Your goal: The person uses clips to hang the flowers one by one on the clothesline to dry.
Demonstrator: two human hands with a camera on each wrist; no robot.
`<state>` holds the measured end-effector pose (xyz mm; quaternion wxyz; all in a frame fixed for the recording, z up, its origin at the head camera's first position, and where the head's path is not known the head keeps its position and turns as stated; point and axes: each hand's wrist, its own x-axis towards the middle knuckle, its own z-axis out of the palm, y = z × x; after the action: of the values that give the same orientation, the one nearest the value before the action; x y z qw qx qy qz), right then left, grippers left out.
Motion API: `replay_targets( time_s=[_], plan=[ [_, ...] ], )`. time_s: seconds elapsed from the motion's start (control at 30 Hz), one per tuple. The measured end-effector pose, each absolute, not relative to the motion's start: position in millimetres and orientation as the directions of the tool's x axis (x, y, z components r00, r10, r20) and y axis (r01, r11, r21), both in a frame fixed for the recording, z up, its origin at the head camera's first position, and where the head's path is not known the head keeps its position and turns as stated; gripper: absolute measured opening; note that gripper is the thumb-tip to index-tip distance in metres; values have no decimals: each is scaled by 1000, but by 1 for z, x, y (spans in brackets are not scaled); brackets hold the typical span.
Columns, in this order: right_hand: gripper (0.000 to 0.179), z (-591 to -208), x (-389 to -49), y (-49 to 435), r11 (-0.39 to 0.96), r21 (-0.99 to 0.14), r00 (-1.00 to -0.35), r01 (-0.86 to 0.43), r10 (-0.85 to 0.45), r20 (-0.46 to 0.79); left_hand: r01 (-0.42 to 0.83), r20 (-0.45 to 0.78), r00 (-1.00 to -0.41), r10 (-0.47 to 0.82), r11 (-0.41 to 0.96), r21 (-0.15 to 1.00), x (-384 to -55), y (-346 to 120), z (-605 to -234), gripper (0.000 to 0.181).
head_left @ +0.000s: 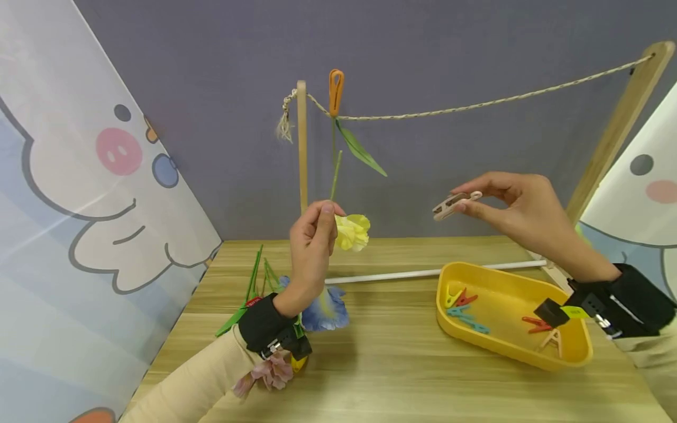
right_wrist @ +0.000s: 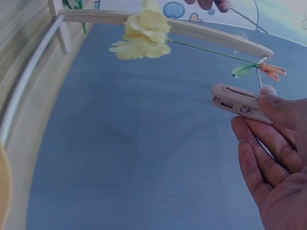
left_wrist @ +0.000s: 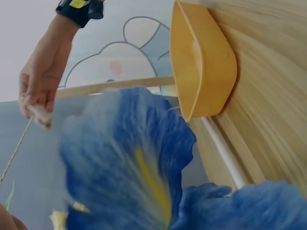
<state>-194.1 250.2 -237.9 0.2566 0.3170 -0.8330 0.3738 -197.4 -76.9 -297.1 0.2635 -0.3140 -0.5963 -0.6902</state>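
My left hand (head_left: 313, 247) pinches a green stem (head_left: 336, 174) whose cut end points up. Below that hand hangs a blue iris (head_left: 324, 310), bloom downward, filling much of the left wrist view. My right hand (head_left: 520, 202) holds a beige clothespin (head_left: 456, 204) between thumb and fingers, apart from the rope. An orange clothespin (head_left: 335, 94) sits on the rope (head_left: 449, 111) near its left end, clipping a leafy stem. From it a pale yellow flower (right_wrist: 141, 36) hangs head down, partly behind my left hand in the head view.
A yellow basin (head_left: 529, 352) with several coloured clothespins stands at the right. Pink petals (head_left: 272, 371) and green stems (head_left: 254, 276) lie at the left. Wooden posts (head_left: 302, 147) hold the rope, and a white rod (head_left: 391, 276) runs low behind.
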Motion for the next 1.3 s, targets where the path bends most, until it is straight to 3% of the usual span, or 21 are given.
replay_targets(
  time_s=[0.3, 0.67, 1.07, 1.3],
  plan=[
    [28, -213, -204, 242, 518, -409, -620, -751, -341, 707, 727, 748, -663, 30, -212, 653, -205, -54, -296, 30],
    [22, -177, -216, 226, 347, -463, -568, -815, -326, 756, 712, 739, -673, 26, -244, 658, -215, -28, -288, 29],
    [17, -130, -233, 210, 502, -322, -513, -803, -305, 802, 683, 709, -705, 17, -254, 685, -226, -12, -273, 29],
    [19, -113, -252, 198, 506, -324, -514, -799, -297, 804, 671, 685, -729, -15, -220, 709, -234, -3, -270, 31]
  ],
)
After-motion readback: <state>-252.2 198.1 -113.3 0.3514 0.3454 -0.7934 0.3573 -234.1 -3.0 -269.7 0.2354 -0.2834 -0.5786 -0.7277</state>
